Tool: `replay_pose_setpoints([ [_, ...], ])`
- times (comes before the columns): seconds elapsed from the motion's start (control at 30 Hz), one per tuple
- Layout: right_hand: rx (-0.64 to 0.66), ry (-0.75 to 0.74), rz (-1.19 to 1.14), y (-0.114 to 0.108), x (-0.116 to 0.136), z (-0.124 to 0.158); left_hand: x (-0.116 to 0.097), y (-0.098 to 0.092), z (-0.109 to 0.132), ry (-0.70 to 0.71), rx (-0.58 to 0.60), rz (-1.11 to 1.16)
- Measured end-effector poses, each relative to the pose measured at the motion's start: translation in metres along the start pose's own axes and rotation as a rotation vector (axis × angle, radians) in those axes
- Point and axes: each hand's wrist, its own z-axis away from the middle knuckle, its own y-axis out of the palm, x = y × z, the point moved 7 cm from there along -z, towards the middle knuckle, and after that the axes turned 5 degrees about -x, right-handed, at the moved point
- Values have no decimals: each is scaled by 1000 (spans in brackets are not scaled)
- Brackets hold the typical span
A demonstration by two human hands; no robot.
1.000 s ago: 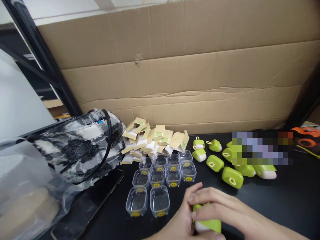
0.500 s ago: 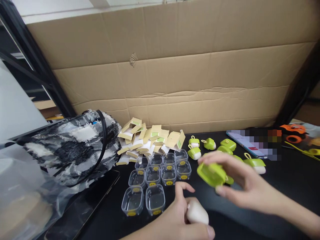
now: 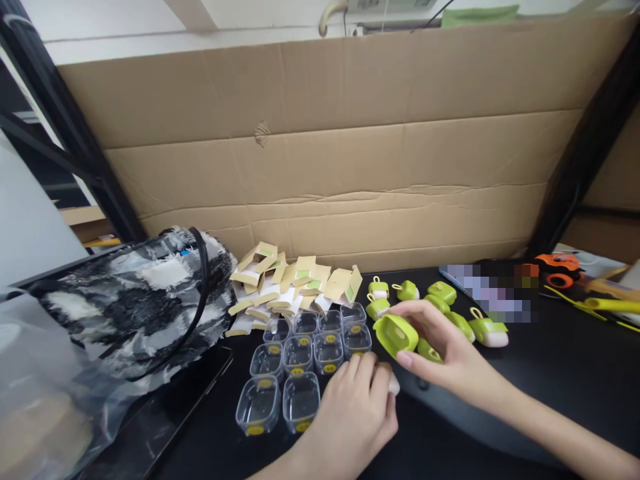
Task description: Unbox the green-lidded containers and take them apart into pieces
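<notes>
My right hand [image 3: 445,343] pinches a hollow lime-green cover [image 3: 397,337] between thumb and fingers, its open side turned to me. Close beside it, my left hand [image 3: 350,403] is closed, knuckles up, around a smooth white rounded piece [image 3: 394,385]; only an end of that piece shows. Beyond my right hand lie several green-and-white cases with loops, such as one case [image 3: 490,331] at the right. Clear plastic cups [image 3: 258,403] with yellow smiley stickers stand in rows just left of my left hand.
Opened cardboard sleeves [image 3: 300,280] are heaped behind the cups. A shaggy black-and-white bag [image 3: 150,293], a plastic bag [image 3: 45,387] and a dark phone-like slab [image 3: 185,413] occupy the left. At the right are a blurred-out flat item [image 3: 490,293] and an orange toy vehicle [image 3: 557,269]. Cardboard [image 3: 320,167] walls the back.
My left hand has turned knuckles up, so the white piece is now mostly hidden under its fingers. My right hand has shifted left with the green cover. The view has tilted up slightly.
</notes>
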Motion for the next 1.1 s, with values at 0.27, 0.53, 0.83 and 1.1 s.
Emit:
replay_pose_setpoints([
  [0.27, 93, 44, -11, 11, 2, 7, -6, -17, 10, 122, -226, -221],
  [0.53, -46, -71, 21, 9, 10, 11, 16, -21, 13, -375, -109, 816],
  [0.83, 105, -123, 494, -1, 14, 0, 4, 30, 36, -624, 174, 1101],
  [1.1, 244, -98, 776, 1, -12, -9, 1, 40, 36, -577, 333, 1029],
])
